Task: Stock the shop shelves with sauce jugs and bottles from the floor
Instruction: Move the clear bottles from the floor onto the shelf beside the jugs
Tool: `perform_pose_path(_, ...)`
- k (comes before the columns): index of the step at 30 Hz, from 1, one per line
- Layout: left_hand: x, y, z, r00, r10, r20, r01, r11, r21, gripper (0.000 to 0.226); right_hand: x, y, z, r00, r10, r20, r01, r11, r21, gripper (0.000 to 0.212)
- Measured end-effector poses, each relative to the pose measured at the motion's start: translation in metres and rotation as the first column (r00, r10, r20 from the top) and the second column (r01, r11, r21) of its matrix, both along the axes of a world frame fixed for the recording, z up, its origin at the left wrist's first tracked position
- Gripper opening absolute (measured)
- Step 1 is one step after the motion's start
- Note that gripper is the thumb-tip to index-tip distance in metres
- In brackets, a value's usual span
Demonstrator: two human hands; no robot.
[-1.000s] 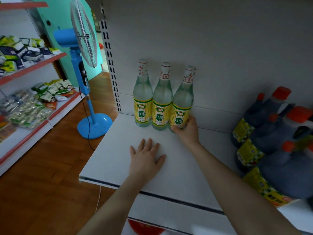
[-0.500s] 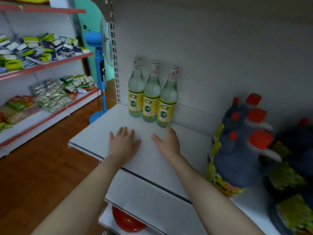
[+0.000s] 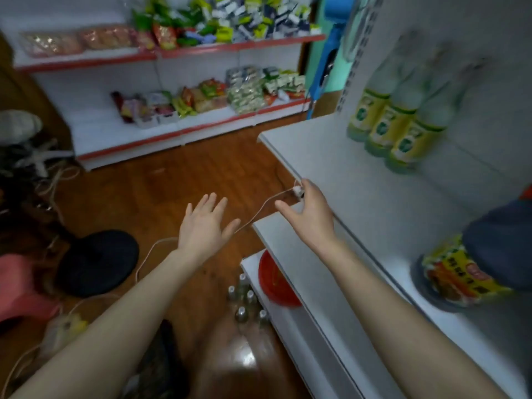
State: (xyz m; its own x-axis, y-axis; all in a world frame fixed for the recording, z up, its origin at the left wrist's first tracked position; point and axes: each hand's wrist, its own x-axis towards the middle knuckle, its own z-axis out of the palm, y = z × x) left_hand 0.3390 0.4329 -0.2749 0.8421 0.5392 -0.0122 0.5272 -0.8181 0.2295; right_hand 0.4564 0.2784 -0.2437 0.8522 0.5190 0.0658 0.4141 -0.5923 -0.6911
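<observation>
Three clear bottles with yellow-green labels [image 3: 394, 125] stand in a row at the back of the white shelf [image 3: 345, 180], blurred. A dark blue sauce jug [image 3: 486, 263] with a yellow label sits at the shelf's right. Several more clear bottles [image 3: 246, 300] stand on the wooden floor beside the shelf base. My left hand [image 3: 205, 223] hovers over the floor, fingers spread, holding nothing. My right hand [image 3: 309, 214] is over the shelf's front edge, fingers apart and empty, next to a white cable plug.
A white cable [image 3: 259, 208] runs from the shelf edge down to the floor. A red bowl [image 3: 273, 280] lies on the lower shelf. A black round stool [image 3: 98, 262] and a pink object [image 3: 20, 286] stand at left. Snack shelves [image 3: 184, 110] line the far wall beside a blue fan [image 3: 331, 53].
My view has swung left and down toward the floor. Both hands have come off the shelf top; the left now hangs over the floor, the right at the shelf edge.
</observation>
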Motion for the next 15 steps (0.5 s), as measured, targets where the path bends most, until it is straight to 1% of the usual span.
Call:
perform_pose_path(3,-0.035,0.01,-0.04,0.998,0.027,-0.064,-0.031,0.997,-0.064,0.066,-0.027,0.018,-0.039,0.996,0.07,-0.06,-0.073,0.996,-0.052,0.077)
perform_pose_path(5,-0.052,0.012,-0.07,0.996,0.032,-0.088,-0.041,0.994,-0.103,0.067,-0.039,0.021,-0.07,0.99,0.067,-0.121,-0.077,0.994,-0.08,0.078)
perform_pose_path(8,-0.077,0.014,-0.14,0.984,0.035,-0.176,-0.068,0.981,-0.18,0.07,-0.06,0.018,-0.149,0.97,0.03,-0.239,-0.072,0.983,-0.167,0.076)
perform_pose_path(13,-0.097,0.004,-0.278,0.953,-0.018,-0.303,-0.062,0.965,-0.253,0.074,-0.084,-0.01,-0.302,0.922,-0.108,-0.371,0.0,0.96,-0.281,0.081)
perform_pose_path(15,-0.099,-0.003,-0.338,0.947,-0.03,-0.32,-0.064,0.958,-0.279,0.075,-0.089,-0.026,-0.361,0.906,-0.148,-0.397,0.015,0.948,-0.318,0.08)
